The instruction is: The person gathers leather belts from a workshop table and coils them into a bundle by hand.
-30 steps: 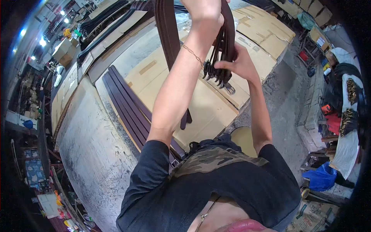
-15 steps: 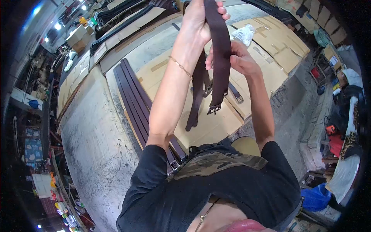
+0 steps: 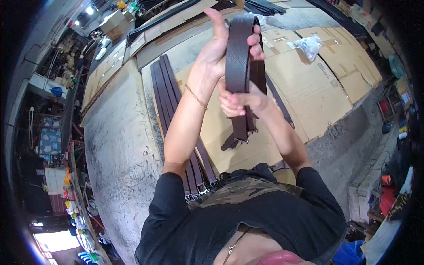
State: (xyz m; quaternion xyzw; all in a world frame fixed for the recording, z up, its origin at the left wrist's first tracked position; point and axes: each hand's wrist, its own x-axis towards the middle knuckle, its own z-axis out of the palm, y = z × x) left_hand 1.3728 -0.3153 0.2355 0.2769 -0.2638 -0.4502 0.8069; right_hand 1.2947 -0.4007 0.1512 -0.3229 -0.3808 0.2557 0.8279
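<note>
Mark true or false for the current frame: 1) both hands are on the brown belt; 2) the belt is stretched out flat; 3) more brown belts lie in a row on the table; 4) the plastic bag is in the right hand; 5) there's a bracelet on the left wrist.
1) True: the left hand holds the top of the brown belt and the right hand grips it lower down.
2) False: it is folded into a loop, ends hanging down.
3) True: the row of belts lies beside the left arm on the table.
4) False: the plastic bag lies on the cardboard.
5) True: the bracelet shows there.
</note>
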